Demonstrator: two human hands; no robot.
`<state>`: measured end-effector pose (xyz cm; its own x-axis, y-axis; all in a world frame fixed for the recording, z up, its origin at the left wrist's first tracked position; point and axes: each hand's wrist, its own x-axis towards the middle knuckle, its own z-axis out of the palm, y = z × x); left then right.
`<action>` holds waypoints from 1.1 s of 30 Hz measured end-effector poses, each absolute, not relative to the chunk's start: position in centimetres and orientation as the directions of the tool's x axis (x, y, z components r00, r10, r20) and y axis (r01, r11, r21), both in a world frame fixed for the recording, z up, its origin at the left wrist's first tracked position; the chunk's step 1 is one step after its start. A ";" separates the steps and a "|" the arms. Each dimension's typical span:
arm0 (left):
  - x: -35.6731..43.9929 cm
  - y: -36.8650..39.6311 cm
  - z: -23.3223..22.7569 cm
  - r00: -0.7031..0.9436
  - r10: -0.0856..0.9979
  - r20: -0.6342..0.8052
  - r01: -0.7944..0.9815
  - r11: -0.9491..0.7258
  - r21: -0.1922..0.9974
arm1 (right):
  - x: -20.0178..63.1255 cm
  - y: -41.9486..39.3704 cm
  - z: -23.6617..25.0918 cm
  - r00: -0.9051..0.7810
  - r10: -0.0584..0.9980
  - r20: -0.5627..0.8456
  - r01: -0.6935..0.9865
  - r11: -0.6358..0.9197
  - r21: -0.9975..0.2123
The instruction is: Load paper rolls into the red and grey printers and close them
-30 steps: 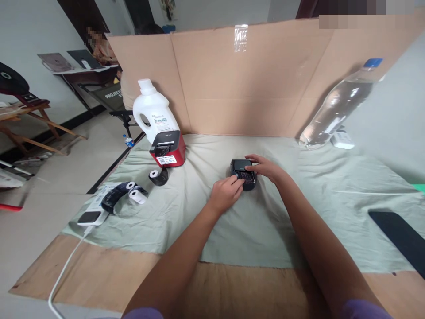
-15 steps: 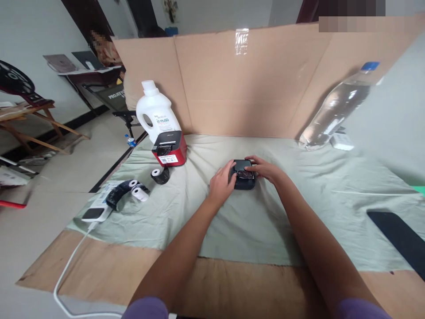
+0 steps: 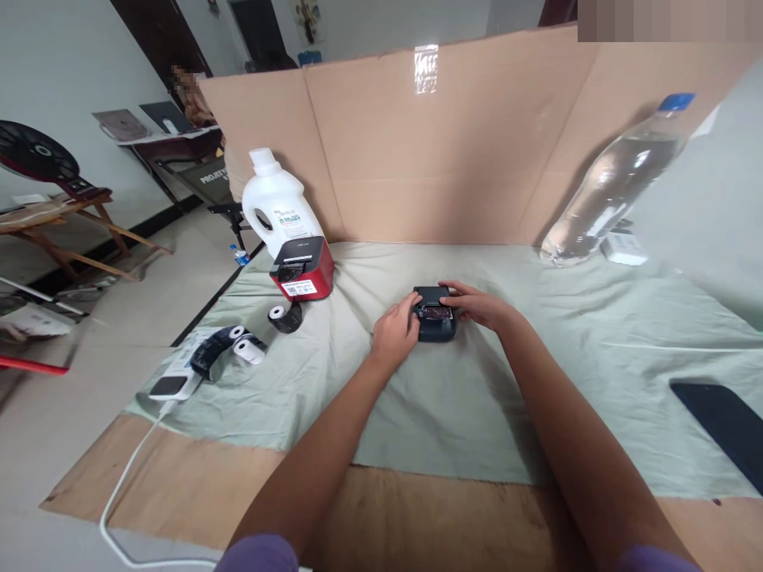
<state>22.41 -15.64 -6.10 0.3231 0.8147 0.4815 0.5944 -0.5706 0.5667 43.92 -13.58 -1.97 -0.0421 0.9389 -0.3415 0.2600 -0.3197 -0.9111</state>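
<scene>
A small black box-shaped device, which looks like a portable label printer, lies on the cloth, with a dark shiny strip across its top. My left hand grips its left side, thumb toward the near corner. From the other side my right hand holds the right edge, its fingertips reaching over the lid. Farther left stands a red and black printer with a white label on its front. Close to it lies a roll of black tape-like paper.
A white jug and a leaning water bottle stand before a cardboard screen. At left lie more rolls and a white device with a cable. A phone lies at right. Someone sits in the background.
My left thumb has drawn back a little from the device's top. Both hands keep hold of it, and the view has shifted slightly.
</scene>
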 end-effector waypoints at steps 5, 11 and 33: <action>22.6 -15.8 -5.9 0.333 0.827 0.453 0.605 -0.556 0.570 | 43.8 -13.3 -2.1 -0.009 0.932 -0.362 0.269 -0.346 -0.899; 22.7 -16.2 -5.3 0.309 0.888 0.339 0.666 -0.457 0.590 | 43.1 -13.5 -2.3 0.032 0.946 -0.322 0.287 -0.317 -0.904; 22.4 -16.5 -5.5 0.324 0.856 0.404 0.573 -0.517 0.636 | 43.6 -13.6 -3.8 0.057 0.952 -0.301 0.225 -0.306 -0.925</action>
<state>22.41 -16.51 -5.49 0.3240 0.8557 0.4035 0.5729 -0.5169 0.6361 43.64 -13.56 -3.77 0.0574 0.9519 -0.3010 0.2249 -0.3061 -0.9251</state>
